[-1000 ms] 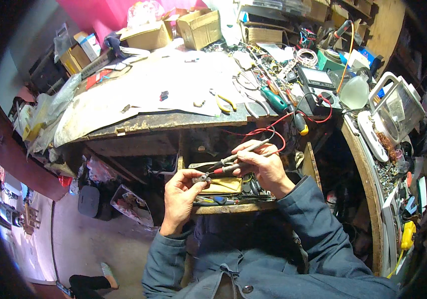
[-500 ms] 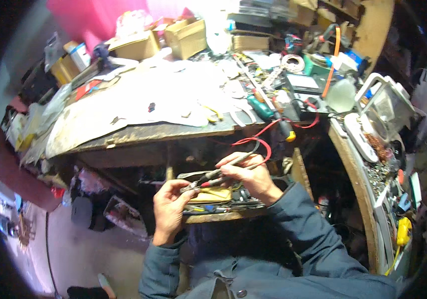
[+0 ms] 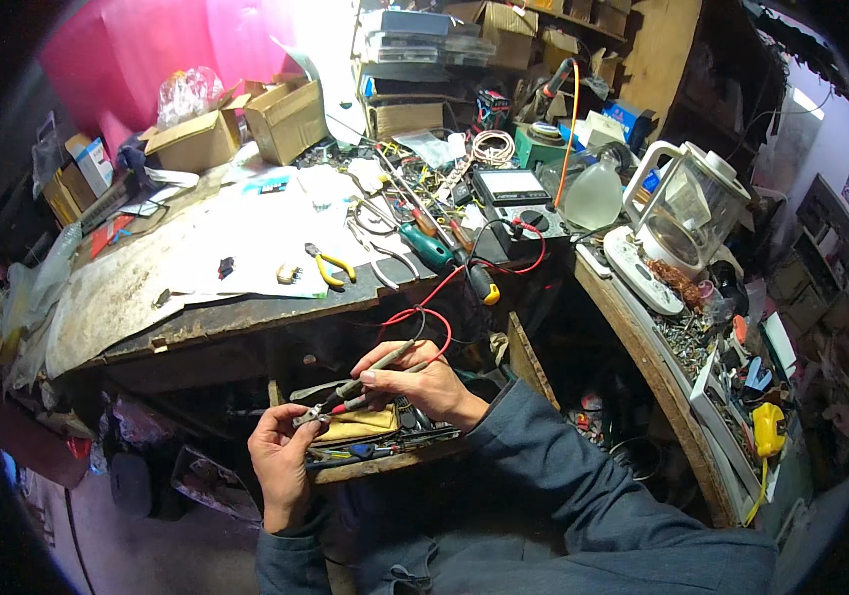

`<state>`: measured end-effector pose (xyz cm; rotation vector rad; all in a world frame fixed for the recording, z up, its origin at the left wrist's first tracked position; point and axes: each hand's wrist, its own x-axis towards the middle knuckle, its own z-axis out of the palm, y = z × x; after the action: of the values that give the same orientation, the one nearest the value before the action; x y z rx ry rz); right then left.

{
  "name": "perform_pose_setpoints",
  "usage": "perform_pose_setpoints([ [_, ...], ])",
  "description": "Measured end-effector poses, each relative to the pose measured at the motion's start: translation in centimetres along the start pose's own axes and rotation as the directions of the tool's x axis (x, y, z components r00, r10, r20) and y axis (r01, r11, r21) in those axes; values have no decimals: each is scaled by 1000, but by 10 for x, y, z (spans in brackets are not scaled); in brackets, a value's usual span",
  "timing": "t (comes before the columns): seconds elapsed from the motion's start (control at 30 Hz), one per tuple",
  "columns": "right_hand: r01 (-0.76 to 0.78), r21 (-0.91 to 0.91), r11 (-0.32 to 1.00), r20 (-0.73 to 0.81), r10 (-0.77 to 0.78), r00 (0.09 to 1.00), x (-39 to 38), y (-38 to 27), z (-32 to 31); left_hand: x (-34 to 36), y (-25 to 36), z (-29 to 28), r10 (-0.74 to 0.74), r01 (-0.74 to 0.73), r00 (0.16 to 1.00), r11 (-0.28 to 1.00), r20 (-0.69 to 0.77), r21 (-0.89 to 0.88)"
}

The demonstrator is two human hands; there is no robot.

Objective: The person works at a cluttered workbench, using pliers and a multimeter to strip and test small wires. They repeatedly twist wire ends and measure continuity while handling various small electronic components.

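Observation:
My left hand [image 3: 283, 451] pinches a small metallic part [image 3: 311, 413] between thumb and fingertips, above an open drawer. What kind of part it is cannot be made out. My right hand [image 3: 429, 387] holds a pair of test probes [image 3: 377, 379] together, much like chopsticks. Their tips, one black and one red, point at the small part and seem to touch it. Red and dark leads loop from the probes up to an analog multimeter [image 3: 525, 215] on the bench. Beneath my hands, the drawer [image 3: 385, 462] holds a yellow pouch [image 3: 360, 424] and several tools.
Yellow-handled cutters [image 3: 330, 266], a green-handled screwdriver [image 3: 426, 245] and a small dark component [image 3: 226, 267] lie on the bench. A glass jug appliance [image 3: 687, 203] stands at the right, beside a curved wooden edge [image 3: 657, 387]. Cardboard boxes [image 3: 285, 121] sit at the back.
The view has swung, so the bench and both hands appear farther left. The picture is less overexposed. Both hands keep their grip, and the probe tips remain at the small part.

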<state>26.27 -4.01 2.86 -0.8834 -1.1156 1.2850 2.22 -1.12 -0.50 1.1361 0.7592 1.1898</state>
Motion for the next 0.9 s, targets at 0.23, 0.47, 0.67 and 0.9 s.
perform_pose_setpoints([
  [0.23,-9,-57,998,-55,6,998,-4,-2,5,3,-1,-2,-27,24,998,999,51,48],
  [0.47,35,-112,993,-45,-40,998,-5,-4,5,4,-5,-2,-13,11,999,999,53,39],
  [0.67,63,-133,989,-12,-65,998,0,6,1,4,-3,-2,-7,6,1000,998,13,59],
  [0.9,111,-199,974,22,-109,994,-3,-4,3,4,-2,2,18,-19,1000,998,18,57],
])
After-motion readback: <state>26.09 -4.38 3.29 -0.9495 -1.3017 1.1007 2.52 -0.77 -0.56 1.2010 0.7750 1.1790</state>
